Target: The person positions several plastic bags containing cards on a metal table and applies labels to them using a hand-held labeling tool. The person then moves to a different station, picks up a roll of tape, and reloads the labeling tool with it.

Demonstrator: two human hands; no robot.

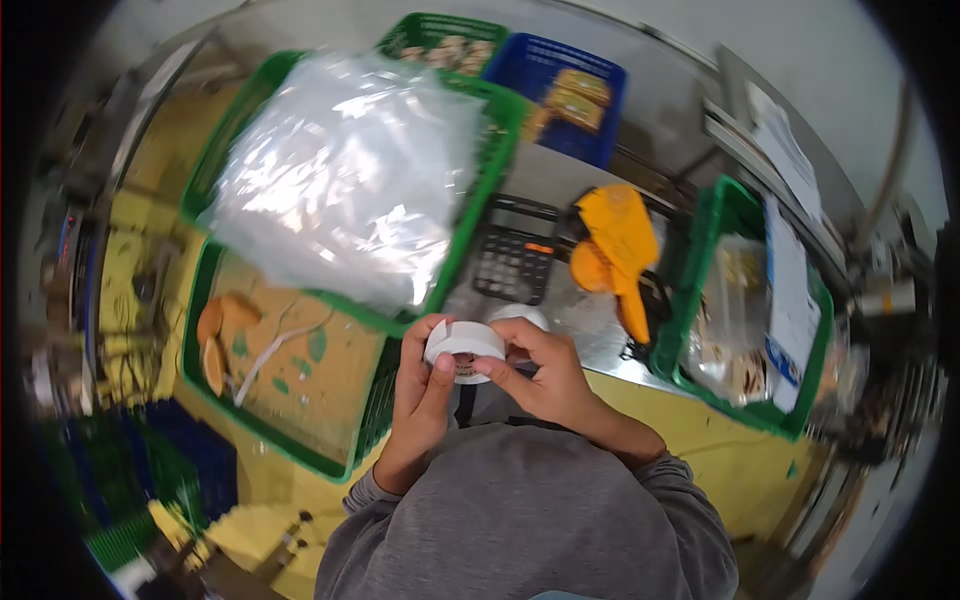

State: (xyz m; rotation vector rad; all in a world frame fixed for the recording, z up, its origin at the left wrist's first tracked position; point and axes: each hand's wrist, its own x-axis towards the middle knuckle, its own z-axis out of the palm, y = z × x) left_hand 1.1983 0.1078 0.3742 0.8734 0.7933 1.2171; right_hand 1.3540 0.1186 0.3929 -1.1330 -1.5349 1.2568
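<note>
My left hand [424, 395] and my right hand [545, 380] are both closed on a small white roll [464, 337], with fingers and thumbs on either side of it. A second white round item [522, 317] sits just behind it, partly hidden by my right fingers. Above my hands a black calculator [515, 252] lies on the metal table [590, 330]. To its right is an orange hand-held tool [625, 240], like a label gun, with black parts partly under it.
Green crate [500, 140] of clear plastic bags [330, 170] at upper left; crate [340, 460] with board [290, 400] below it. Green crate [810, 410] with bags and paper at right. Green [445, 30] and blue baskets [590, 55] at back. Stacked crates [180, 460] lower left.
</note>
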